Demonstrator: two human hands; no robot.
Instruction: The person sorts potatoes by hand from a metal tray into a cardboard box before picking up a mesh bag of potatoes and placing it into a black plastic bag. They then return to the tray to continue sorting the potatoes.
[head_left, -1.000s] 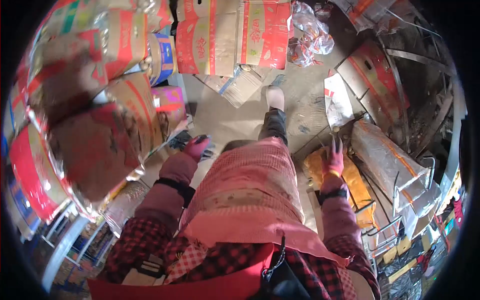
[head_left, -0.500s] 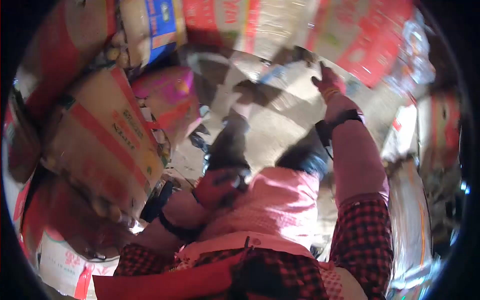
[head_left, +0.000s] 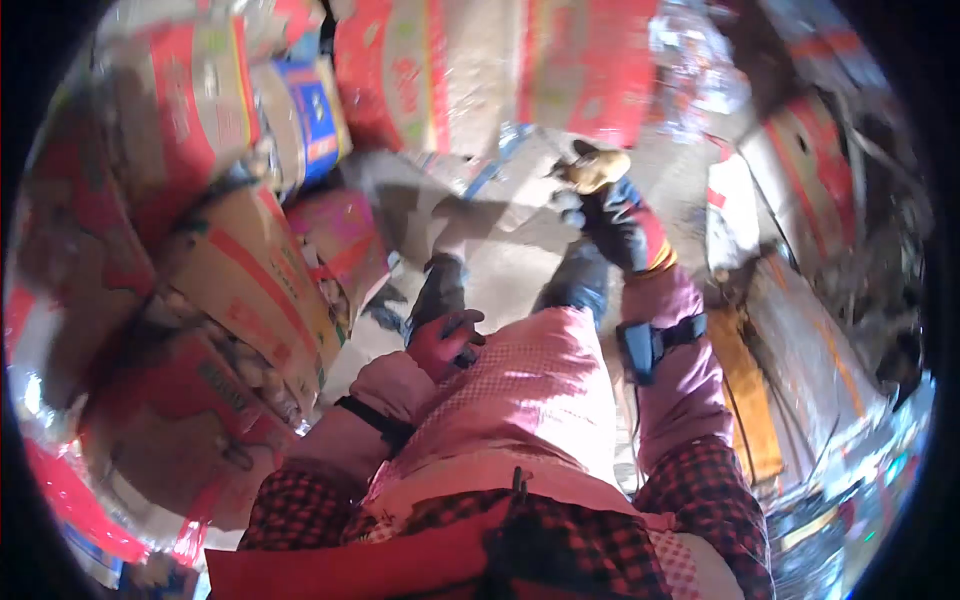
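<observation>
Tan, rounded lump (head_left: 597, 168), blurred, sits at the tip of the right hand (head_left: 610, 215), out over the floor near the boxes' foot; whether those gloved fingers clamp it cannot be told. Left hand (head_left: 443, 340), red-gloved, curls narrow against the pink apron (head_left: 520, 400), gripping something dark. Cardboard cartons (head_left: 250, 280) stacked left show potatoes (head_left: 255, 365) through gaps. Pale concrete floor (head_left: 500, 265), cluttered room.

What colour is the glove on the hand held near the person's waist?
The left hand wears a pinkish-red glove, seen in the head view, the only one.
</observation>
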